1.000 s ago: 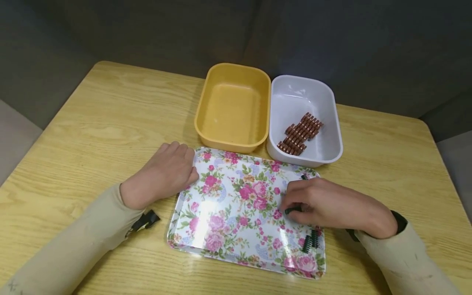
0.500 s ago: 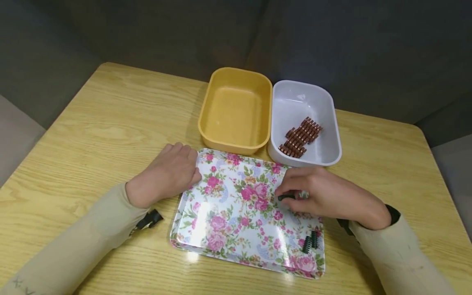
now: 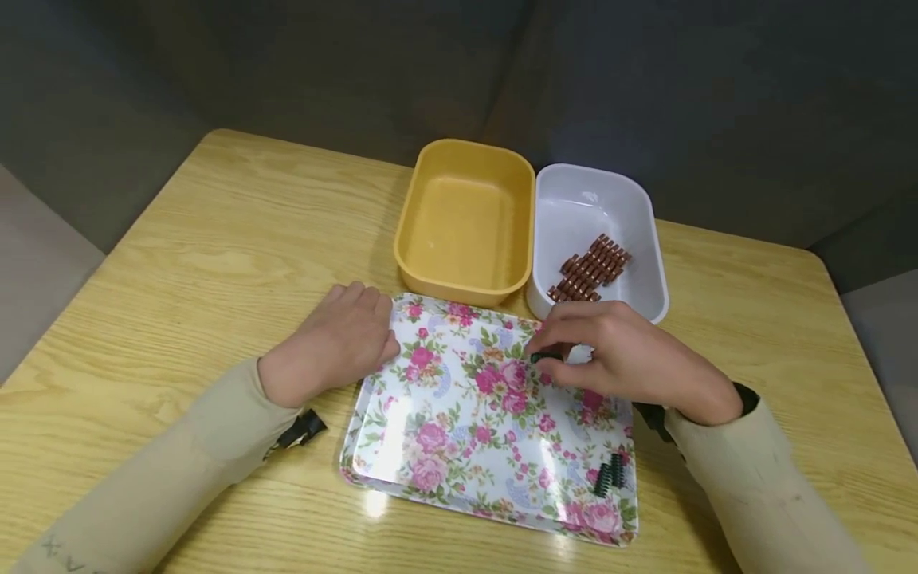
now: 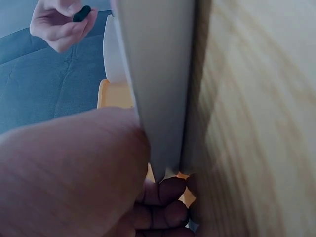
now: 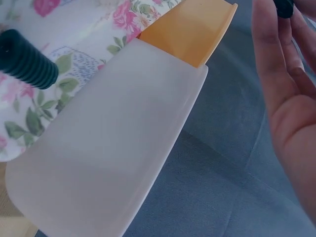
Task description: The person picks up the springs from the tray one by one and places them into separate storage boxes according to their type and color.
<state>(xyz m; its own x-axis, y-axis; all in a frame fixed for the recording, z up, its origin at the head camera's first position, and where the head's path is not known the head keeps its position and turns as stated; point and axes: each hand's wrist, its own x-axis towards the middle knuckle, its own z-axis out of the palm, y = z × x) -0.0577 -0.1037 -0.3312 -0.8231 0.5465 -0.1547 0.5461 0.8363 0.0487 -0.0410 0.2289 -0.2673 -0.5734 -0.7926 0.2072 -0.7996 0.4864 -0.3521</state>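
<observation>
My left hand point(image 3: 337, 343) grips the left edge of a flowered tray point(image 3: 495, 438); in the left wrist view its fingers point(image 4: 170, 212) curl beneath the tray's rim. Over the tray's far right part, my right hand point(image 3: 624, 355) pinches a dark green coil spring point(image 3: 547, 357) between thumb and fingers. The spring is mostly covered by the hand, and its dark end point(image 5: 284, 7) shows in the right wrist view. More dark green springs point(image 3: 604, 480) lie at the tray's near right. Another spring point(image 5: 27, 59) on the tray shows in the right wrist view.
Behind the tray stand a yellow bin point(image 3: 466, 239) and, touching its right side, a white bin point(image 3: 656, 263). Copper-brown ribbed pieces point(image 3: 591, 267) lie grouped in the white bin. A dark cloth wall point(image 3: 344, 72) rises past the table's far edge.
My right hand has moved away from me and slightly left, lifting the green spring toward the bins. The left hand stays on the tray edge. The head view has shifted a little.
</observation>
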